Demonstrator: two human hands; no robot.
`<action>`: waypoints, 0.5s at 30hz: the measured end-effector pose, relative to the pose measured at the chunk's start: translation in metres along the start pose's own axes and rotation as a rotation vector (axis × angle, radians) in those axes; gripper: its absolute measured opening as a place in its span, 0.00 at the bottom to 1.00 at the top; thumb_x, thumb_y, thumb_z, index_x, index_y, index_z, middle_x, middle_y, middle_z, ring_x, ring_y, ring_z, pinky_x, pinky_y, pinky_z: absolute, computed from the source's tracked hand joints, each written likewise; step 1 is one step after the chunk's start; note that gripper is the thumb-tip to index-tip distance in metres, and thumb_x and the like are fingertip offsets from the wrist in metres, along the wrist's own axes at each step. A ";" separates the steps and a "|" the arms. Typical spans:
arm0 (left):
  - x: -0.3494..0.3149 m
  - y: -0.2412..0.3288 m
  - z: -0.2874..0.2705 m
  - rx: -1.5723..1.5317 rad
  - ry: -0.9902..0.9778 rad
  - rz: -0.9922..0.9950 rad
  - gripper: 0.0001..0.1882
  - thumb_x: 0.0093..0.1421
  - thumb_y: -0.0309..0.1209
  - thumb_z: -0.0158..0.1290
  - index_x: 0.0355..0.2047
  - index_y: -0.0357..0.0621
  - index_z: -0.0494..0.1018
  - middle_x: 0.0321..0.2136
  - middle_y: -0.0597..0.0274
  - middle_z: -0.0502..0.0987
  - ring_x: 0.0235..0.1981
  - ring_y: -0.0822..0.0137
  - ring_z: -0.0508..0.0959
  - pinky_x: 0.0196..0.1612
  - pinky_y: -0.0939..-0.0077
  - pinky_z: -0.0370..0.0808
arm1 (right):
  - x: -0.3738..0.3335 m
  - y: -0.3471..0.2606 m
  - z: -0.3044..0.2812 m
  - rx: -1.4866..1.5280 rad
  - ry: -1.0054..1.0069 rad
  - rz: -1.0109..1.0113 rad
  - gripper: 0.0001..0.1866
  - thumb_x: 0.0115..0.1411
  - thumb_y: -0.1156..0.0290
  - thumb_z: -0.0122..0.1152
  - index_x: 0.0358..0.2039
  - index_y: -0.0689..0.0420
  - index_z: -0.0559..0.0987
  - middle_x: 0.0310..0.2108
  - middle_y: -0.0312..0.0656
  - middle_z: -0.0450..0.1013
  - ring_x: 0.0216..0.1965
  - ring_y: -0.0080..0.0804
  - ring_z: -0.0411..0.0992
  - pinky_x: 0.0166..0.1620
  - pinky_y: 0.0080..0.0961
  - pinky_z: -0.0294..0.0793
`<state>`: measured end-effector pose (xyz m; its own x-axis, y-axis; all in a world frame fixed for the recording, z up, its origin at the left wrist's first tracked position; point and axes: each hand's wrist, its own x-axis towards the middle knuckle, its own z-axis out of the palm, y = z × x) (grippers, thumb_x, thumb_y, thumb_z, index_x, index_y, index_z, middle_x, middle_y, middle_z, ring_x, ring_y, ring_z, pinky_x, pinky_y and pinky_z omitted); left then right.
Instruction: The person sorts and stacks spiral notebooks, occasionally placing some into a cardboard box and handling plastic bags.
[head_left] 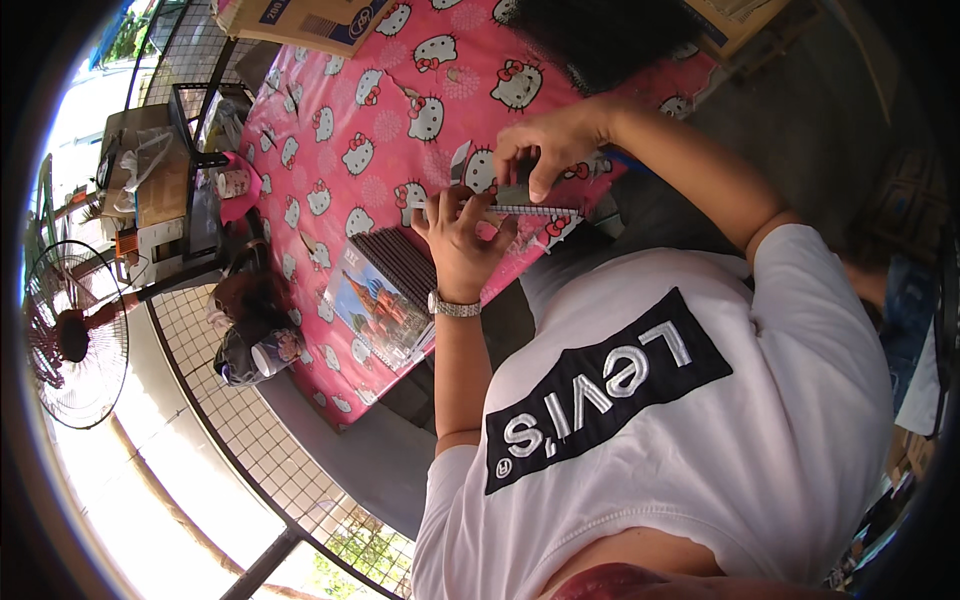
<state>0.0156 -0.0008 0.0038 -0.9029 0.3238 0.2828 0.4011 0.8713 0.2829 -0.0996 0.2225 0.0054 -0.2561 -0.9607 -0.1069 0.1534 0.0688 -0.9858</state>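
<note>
A spiral-bound notebook (535, 211) lies at the near edge of the table, its coil running left to right in front of me. My left hand (462, 238), with a metal watch on the wrist, has its bent fingers on the left end of that coil. Just above the notebook, my right hand (555, 148) hovers with fingers curved downward, and a gap shows between thumb and forefinger. What lies under its fingertips is partly hidden. Beside my left wrist is a stack of spiral notebooks (375, 308), the top cover picturing colourful domed buildings.
A pink cartoon-cat tablecloth (385, 125) covers the table. Cardboard boxes (305, 22) and a black mesh item (590, 40) sit at the far side. Along the left edge are a pink cup-like container (236, 186), bags (240, 345) and a standing fan (75, 335).
</note>
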 end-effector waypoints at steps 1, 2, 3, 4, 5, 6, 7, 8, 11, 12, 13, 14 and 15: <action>-0.002 -0.002 0.001 0.007 0.002 0.002 0.21 0.39 0.40 0.66 0.37 0.53 0.78 0.39 0.65 0.74 0.45 0.59 0.70 0.54 0.53 0.56 | 0.000 0.000 -0.003 -0.002 0.016 -0.005 0.28 0.43 0.62 0.70 0.46 0.58 0.78 0.44 0.38 0.71 0.48 0.32 0.67 0.52 0.29 0.67; -0.002 -0.003 0.000 0.015 0.004 0.004 0.21 0.40 0.40 0.66 0.37 0.53 0.78 0.39 0.65 0.74 0.46 0.59 0.70 0.54 0.53 0.56 | 0.001 0.000 -0.005 -0.005 0.031 -0.011 0.28 0.43 0.62 0.70 0.46 0.58 0.78 0.44 0.38 0.71 0.48 0.32 0.67 0.52 0.29 0.67; -0.002 -0.003 0.001 0.000 0.003 0.007 0.20 0.40 0.39 0.66 0.36 0.53 0.78 0.39 0.64 0.74 0.46 0.59 0.70 0.53 0.53 0.56 | 0.003 0.003 -0.002 0.279 -0.103 -0.075 0.28 0.43 0.62 0.70 0.46 0.58 0.78 0.45 0.39 0.71 0.49 0.33 0.67 0.52 0.30 0.68; 0.000 -0.002 0.002 -0.014 0.001 0.009 0.20 0.40 0.39 0.66 0.36 0.53 0.78 0.39 0.64 0.74 0.46 0.59 0.70 0.53 0.54 0.57 | 0.004 0.003 -0.003 0.107 -0.051 -0.013 0.28 0.43 0.62 0.70 0.46 0.58 0.78 0.45 0.38 0.71 0.48 0.33 0.67 0.52 0.30 0.68; 0.000 -0.002 0.003 -0.029 0.000 0.012 0.19 0.40 0.38 0.66 0.35 0.52 0.78 0.39 0.64 0.74 0.46 0.59 0.70 0.53 0.54 0.57 | 0.006 0.003 -0.006 -0.066 0.000 0.049 0.28 0.43 0.62 0.70 0.46 0.58 0.78 0.45 0.38 0.71 0.48 0.33 0.67 0.52 0.30 0.68; 0.000 -0.003 0.003 -0.029 0.007 0.012 0.19 0.40 0.38 0.66 0.35 0.52 0.78 0.39 0.64 0.74 0.46 0.58 0.70 0.53 0.54 0.57 | 0.006 -0.001 -0.007 -0.246 0.052 0.106 0.27 0.43 0.62 0.70 0.46 0.58 0.78 0.45 0.38 0.71 0.48 0.32 0.68 0.51 0.29 0.68; -0.001 -0.004 0.003 -0.029 0.013 0.012 0.20 0.40 0.37 0.66 0.36 0.52 0.77 0.39 0.64 0.74 0.45 0.58 0.70 0.52 0.55 0.58 | 0.007 -0.002 -0.007 -0.125 0.003 0.053 0.27 0.44 0.62 0.70 0.46 0.58 0.78 0.45 0.38 0.71 0.48 0.32 0.68 0.52 0.29 0.67; -0.001 -0.005 0.003 -0.029 0.020 0.012 0.20 0.40 0.37 0.66 0.36 0.51 0.77 0.39 0.63 0.74 0.45 0.58 0.70 0.52 0.55 0.58 | 0.007 -0.001 -0.007 -0.005 -0.047 0.000 0.27 0.44 0.62 0.70 0.46 0.58 0.78 0.45 0.38 0.71 0.48 0.32 0.68 0.52 0.29 0.67; 0.001 -0.003 0.001 -0.058 0.005 0.018 0.21 0.40 0.37 0.67 0.37 0.50 0.75 0.38 0.62 0.73 0.45 0.57 0.70 0.52 0.56 0.58 | 0.009 -0.004 -0.003 0.047 -0.126 -0.028 0.27 0.44 0.62 0.70 0.46 0.58 0.78 0.44 0.38 0.73 0.47 0.31 0.68 0.52 0.29 0.67; 0.002 -0.004 0.001 -0.065 0.015 0.024 0.22 0.40 0.37 0.67 0.37 0.50 0.75 0.38 0.62 0.73 0.44 0.57 0.70 0.51 0.56 0.59 | 0.009 -0.005 -0.005 -0.059 -0.063 0.001 0.27 0.44 0.62 0.70 0.46 0.59 0.78 0.43 0.38 0.73 0.47 0.30 0.68 0.52 0.29 0.67; 0.001 -0.004 0.002 -0.071 0.024 0.029 0.23 0.40 0.37 0.67 0.38 0.49 0.74 0.38 0.62 0.73 0.44 0.56 0.70 0.51 0.57 0.59 | 0.008 -0.005 -0.008 -0.165 -0.001 0.029 0.28 0.44 0.63 0.70 0.46 0.59 0.77 0.43 0.37 0.73 0.48 0.30 0.68 0.52 0.29 0.67; 0.001 -0.005 0.001 -0.077 0.034 0.034 0.23 0.40 0.37 0.68 0.38 0.49 0.74 0.38 0.62 0.73 0.44 0.56 0.70 0.51 0.57 0.59 | 0.008 -0.006 -0.010 -0.270 0.062 0.058 0.28 0.44 0.63 0.70 0.47 0.59 0.77 0.43 0.37 0.73 0.48 0.30 0.68 0.52 0.29 0.67; 0.000 -0.005 0.001 -0.077 0.031 0.026 0.23 0.41 0.37 0.68 0.38 0.49 0.74 0.38 0.62 0.73 0.44 0.56 0.70 0.51 0.57 0.59 | 0.009 -0.006 -0.008 -0.220 0.038 0.068 0.28 0.45 0.63 0.70 0.47 0.59 0.77 0.43 0.38 0.72 0.48 0.29 0.68 0.51 0.28 0.67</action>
<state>0.0133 -0.0043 0.0013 -0.8873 0.3332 0.3189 0.4360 0.8314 0.3445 -0.1105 0.2157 0.0097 -0.2887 -0.9414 -0.1744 -0.0388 0.1935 -0.9803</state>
